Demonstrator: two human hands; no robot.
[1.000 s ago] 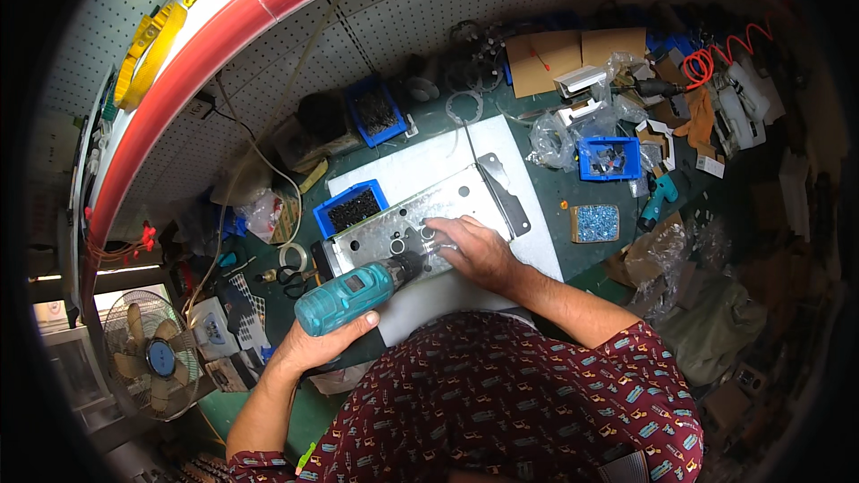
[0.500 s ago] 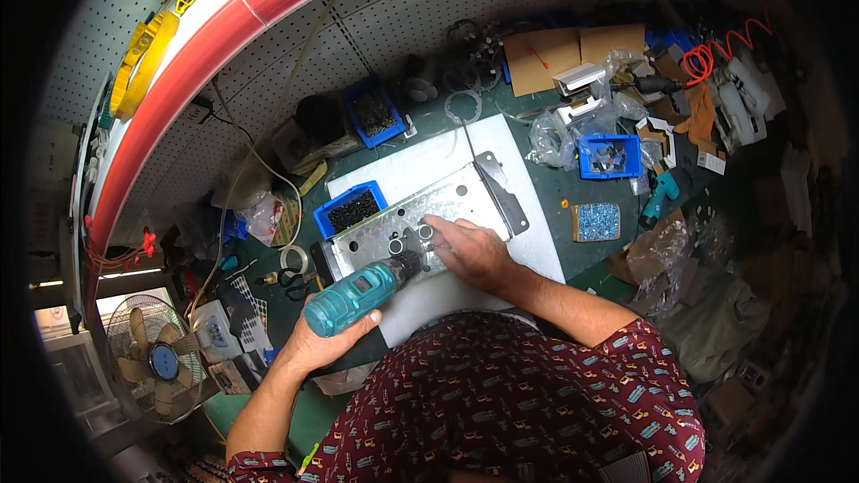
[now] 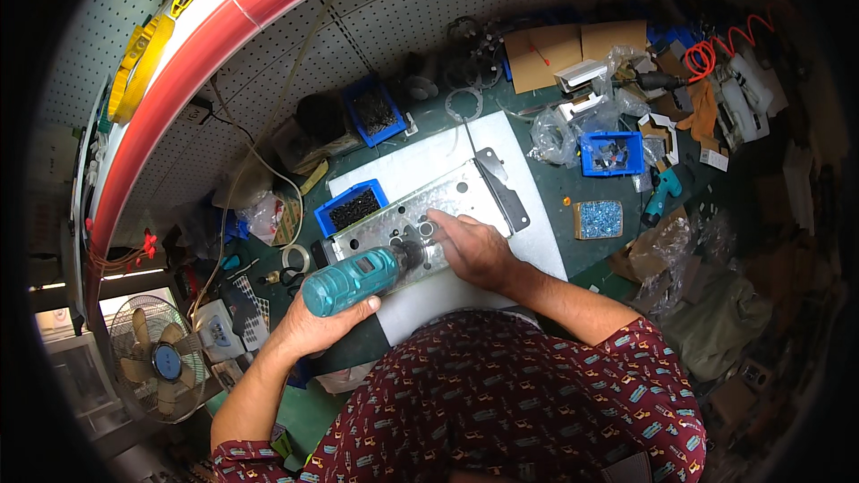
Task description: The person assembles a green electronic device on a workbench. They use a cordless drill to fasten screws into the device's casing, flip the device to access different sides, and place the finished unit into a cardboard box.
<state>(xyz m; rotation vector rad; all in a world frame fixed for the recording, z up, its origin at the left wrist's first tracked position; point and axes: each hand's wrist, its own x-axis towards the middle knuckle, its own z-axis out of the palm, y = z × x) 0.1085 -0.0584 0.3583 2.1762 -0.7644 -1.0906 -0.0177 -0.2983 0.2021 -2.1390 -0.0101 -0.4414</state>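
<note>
My left hand (image 3: 324, 329) is wrapped round a teal cordless drill (image 3: 351, 281), whose dark chuck end points right, over a silver metal plate (image 3: 456, 201). The chuck covers the spot beneath it, so I cannot tell whether the bit touches the plate. My right hand (image 3: 474, 250) rests on the plate to the right of the chuck, its fingers bent at a small metal ring (image 3: 426, 229). What those fingertips hold, if anything, is too small to make out. A black bracket (image 3: 504, 192) stands at the plate's right end.
The plate lies on a white foam sheet (image 3: 528, 233). Touching its upper left is a blue bin of black screws (image 3: 355, 207). Rightward are a box of blue small parts (image 3: 598, 220), another blue bin (image 3: 612, 154) and a second teal drill (image 3: 661, 197). A fan (image 3: 157, 358) stands at left.
The drill has tilted and shifted slightly up, its chuck now nearer the small rings and covering the left one. My left forearm has swung a little outward. My right hand stays nearly where it was.
</note>
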